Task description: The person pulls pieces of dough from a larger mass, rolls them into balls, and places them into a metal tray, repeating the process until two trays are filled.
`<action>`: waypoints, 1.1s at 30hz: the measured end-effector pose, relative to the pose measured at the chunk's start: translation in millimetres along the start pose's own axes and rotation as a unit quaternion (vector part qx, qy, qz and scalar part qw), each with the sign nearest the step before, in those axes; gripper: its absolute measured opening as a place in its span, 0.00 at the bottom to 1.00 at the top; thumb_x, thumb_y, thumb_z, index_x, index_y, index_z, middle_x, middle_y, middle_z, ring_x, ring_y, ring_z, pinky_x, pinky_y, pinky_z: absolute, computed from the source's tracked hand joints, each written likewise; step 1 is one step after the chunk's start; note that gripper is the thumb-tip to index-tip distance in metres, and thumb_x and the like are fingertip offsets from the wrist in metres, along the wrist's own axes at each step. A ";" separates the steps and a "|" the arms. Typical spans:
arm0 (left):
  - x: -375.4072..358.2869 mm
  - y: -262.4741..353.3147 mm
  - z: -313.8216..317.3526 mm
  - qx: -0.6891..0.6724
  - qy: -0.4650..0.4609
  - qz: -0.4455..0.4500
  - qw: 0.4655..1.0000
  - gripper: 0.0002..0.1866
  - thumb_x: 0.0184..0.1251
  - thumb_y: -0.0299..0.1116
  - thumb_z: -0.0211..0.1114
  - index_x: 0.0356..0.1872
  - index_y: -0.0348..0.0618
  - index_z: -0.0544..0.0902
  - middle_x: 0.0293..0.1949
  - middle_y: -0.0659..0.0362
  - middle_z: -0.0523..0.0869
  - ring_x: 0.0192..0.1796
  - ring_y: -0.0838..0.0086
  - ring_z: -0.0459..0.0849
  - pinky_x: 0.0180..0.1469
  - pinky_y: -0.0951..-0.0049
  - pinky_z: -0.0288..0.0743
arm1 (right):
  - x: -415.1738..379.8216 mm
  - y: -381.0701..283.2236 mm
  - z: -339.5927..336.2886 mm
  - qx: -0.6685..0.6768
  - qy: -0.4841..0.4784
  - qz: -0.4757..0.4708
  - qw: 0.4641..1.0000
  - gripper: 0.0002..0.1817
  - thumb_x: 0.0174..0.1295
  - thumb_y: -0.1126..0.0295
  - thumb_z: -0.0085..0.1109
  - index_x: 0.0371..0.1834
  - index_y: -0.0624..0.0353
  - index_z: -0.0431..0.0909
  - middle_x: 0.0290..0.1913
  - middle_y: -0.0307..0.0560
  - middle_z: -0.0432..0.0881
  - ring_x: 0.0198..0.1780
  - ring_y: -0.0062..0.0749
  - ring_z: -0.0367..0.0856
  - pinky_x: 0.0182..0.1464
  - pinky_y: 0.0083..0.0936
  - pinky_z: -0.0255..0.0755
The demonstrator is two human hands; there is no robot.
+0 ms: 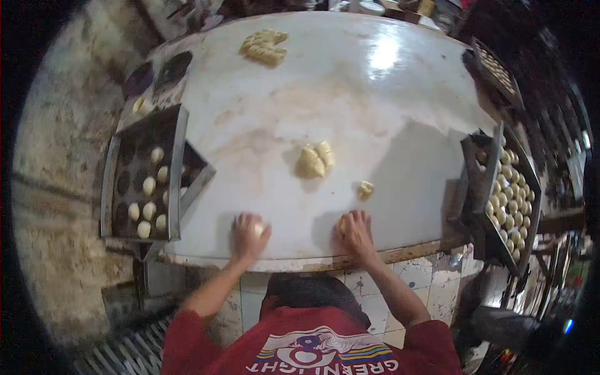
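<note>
Near the table's front edge, my left hand (247,236) is cupped over a pale dough ball (259,230), which shows beside the thumb. To the right, my right hand (356,235) curls over another dough piece (342,225); most of it is hidden under the fingers. Just beyond that hand lies a small loose lump of dough (365,189). Farther in, around the middle of the table, several cut dough pieces (314,160) sit bunched together.
At the left edge stands a dark metal tray (177,209) with several dough balls. Another tray (495,169) on the right holds many rows of balls. A larger dough heap (265,48) rests at the table's far side. The white tabletop (281,200) is stained.
</note>
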State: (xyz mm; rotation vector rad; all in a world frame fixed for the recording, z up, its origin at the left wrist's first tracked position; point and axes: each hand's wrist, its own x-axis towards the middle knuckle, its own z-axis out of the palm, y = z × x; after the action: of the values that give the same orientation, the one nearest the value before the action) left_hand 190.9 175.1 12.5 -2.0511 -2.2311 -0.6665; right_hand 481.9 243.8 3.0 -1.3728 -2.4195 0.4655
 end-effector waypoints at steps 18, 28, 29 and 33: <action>67.8 -19.6 59.2 -0.068 0.104 -0.233 0.965 0.04 0.46 0.30 0.61 0.22 0.42 0.77 0.30 0.50 0.78 0.40 0.54 0.76 0.43 0.54 0.69 | 82.2 -16.3 36.5 0.031 0.131 0.006 0.991 0.06 0.51 0.75 0.57 0.32 0.60 0.75 0.35 0.51 0.74 0.43 0.48 0.69 0.48 0.41 0.65; -17.2 -49.7 18.9 -0.031 0.116 -0.066 0.991 0.07 0.45 0.30 0.64 0.26 0.42 0.76 0.37 0.53 0.77 0.41 0.56 0.73 0.43 0.56 0.69 | 19.1 -12.7 23.9 -0.043 0.121 -0.129 0.983 0.07 0.47 0.74 0.61 0.30 0.57 0.76 0.39 0.49 0.75 0.46 0.46 0.71 0.51 0.42 0.65; -7.3 -50.0 21.7 -0.034 0.119 -0.064 0.990 0.07 0.45 0.30 0.64 0.26 0.42 0.76 0.37 0.53 0.77 0.41 0.56 0.73 0.43 0.56 0.69 | 25.1 0.2 33.0 -0.072 0.139 -0.095 0.983 0.08 0.47 0.74 0.61 0.31 0.57 0.77 0.38 0.49 0.75 0.45 0.46 0.71 0.50 0.41 0.65; 16.5 -10.5 4.7 -0.084 -0.053 -0.173 0.980 0.09 0.49 0.29 0.61 0.33 0.39 0.78 0.41 0.50 0.77 0.46 0.56 0.74 0.51 0.55 0.68 | 62.9 -39.8 47.0 0.006 0.156 0.111 0.982 0.14 0.43 0.73 0.61 0.35 0.59 0.74 0.41 0.51 0.74 0.48 0.48 0.70 0.52 0.41 0.64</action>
State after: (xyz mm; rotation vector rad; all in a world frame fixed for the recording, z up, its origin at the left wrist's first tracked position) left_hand 180.0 191.9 10.4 -1.8164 -2.7152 -0.8092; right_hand 400.9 273.2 -14.8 -1.5876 -2.0221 0.2915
